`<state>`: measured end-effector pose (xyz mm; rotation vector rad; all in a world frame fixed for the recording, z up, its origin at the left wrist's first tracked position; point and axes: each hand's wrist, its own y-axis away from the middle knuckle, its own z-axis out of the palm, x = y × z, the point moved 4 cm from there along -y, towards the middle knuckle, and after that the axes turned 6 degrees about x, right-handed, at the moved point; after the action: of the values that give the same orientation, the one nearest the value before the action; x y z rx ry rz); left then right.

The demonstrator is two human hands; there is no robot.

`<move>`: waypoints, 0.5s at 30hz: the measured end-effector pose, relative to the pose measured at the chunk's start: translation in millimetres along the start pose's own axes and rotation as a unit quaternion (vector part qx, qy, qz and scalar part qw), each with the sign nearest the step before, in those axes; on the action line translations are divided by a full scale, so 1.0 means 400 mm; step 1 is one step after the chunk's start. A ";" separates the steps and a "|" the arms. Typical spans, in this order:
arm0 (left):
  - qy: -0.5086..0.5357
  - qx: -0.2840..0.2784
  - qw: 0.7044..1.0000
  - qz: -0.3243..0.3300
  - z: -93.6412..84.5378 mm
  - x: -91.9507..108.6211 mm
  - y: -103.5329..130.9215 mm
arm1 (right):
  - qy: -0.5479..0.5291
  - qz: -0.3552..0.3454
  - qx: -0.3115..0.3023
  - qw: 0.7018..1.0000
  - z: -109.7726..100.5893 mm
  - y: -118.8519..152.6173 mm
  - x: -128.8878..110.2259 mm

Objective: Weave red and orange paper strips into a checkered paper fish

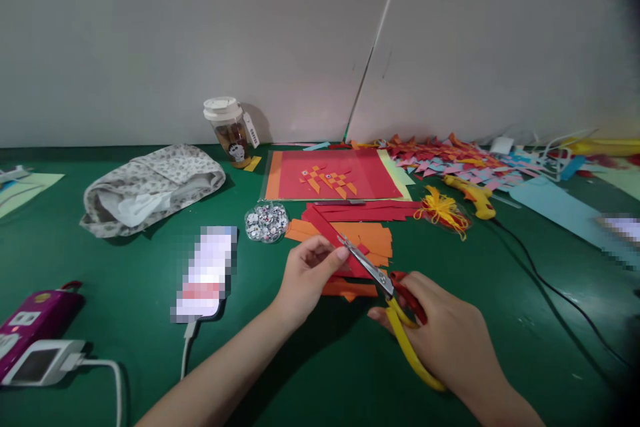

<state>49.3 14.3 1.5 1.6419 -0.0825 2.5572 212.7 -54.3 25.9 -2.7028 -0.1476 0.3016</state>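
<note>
My left hand (pixel 313 273) pinches a red paper strip (pixel 323 223) between thumb and fingers, over the stacked strips. In my right hand (pixel 440 327) are scissors (pixel 373 270) with yellow and red handles, their blades reaching up and left to the pinched strip beside my left thumb. Orange strips (pixel 375 237) lie just behind and below the blades, with more red strips (pixel 385 211) beyond. Farther back, two woven orange-and-red paper fish (pixel 336 180) rest on a red sheet (pixel 295 190). A pack of googly eyes (pixel 267 222) sits left of the strips.
A lidded cup (pixel 229 137), cloth pouch (pixel 150 190) and phone (pixel 205 273) are to the left, with a purple power strip (pixel 37 320). To the right lie yellow string (pixel 443 210), a corded yellow glue gun (pixel 473 195), a pile of folded paper (pixel 445 157) and blue paper (pixel 555 210).
</note>
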 end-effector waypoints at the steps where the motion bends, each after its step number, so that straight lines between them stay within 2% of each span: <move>1: -0.001 -0.003 1.000 -0.001 0.001 0.000 0.000 | 0.003 -0.002 -0.005 1.000 -0.001 -0.001 -0.001; 7: 0.000 -0.035 0.999 -0.022 0.008 -0.002 0.004 | 0.003 -0.006 -0.032 0.999 -0.003 -0.006 -0.004; 15: 0.006 -0.040 0.999 -0.027 0.005 -0.005 0.002 | -0.002 -0.009 -0.017 1.000 -0.006 -0.005 0.001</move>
<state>52.1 13.3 0.5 1.5790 -0.1369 2.4902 213.4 -53.3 28.7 -2.7341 -0.1792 0.3024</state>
